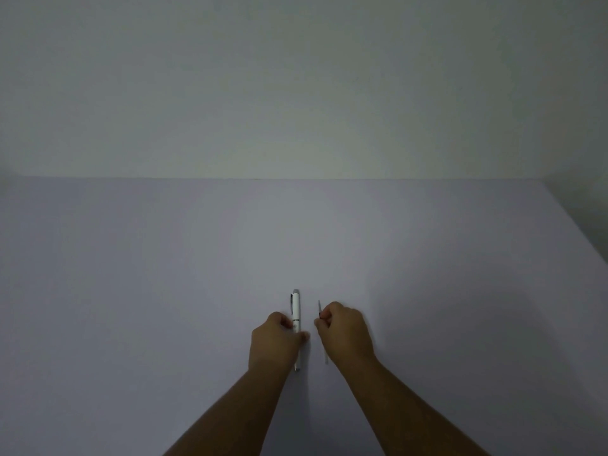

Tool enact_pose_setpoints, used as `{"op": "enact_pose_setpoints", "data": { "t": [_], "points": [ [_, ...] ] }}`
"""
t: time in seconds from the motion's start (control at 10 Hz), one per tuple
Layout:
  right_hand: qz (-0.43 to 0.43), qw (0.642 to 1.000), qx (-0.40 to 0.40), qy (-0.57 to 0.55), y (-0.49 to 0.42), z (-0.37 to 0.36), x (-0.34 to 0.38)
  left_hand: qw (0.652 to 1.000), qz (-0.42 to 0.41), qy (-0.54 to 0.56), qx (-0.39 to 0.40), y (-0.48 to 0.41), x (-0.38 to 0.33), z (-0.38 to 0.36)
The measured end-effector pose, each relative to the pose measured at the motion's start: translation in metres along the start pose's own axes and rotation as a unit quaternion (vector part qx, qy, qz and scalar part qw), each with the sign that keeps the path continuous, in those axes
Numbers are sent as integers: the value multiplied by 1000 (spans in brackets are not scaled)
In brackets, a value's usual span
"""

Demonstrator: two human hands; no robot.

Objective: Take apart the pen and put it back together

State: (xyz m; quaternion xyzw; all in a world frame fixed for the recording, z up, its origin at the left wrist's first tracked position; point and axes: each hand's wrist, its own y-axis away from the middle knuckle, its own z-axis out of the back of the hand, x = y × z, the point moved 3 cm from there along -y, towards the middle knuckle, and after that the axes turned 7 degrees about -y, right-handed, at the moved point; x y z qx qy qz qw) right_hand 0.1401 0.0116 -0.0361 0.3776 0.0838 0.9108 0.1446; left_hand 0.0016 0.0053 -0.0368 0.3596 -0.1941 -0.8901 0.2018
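Note:
A white pen body (296, 309) with a silver clip and cap end lies lengthwise on the table, pointing away from me. My left hand (274, 340) grips it around its middle; its lower end shows below the hand. My right hand (345, 330) is closed on a thin refill (319, 307), whose tip pokes out above the fingers and whose tail shows below the hand. The two hands are a small gap apart, with the refill to the right of the pen body.
A plain pale table (164, 274) fills the lower view, its far edge meeting a bare wall (296, 93). The table's right edge runs diagonally at the far right. The light is dim.

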Motion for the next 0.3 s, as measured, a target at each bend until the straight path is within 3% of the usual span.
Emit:
{"op": "enact_pose_setpoints", "data": {
  "t": [0.2, 0.3],
  "points": [
    [-3, 1000, -2, 4, 2, 4, 4, 1000, -5, -12, 20, 2, -1, 6],
    [10, 999, -48, -14, 1, 11, 8, 999, -9, -23, -32, 3, -2, 16]
  ]
}}
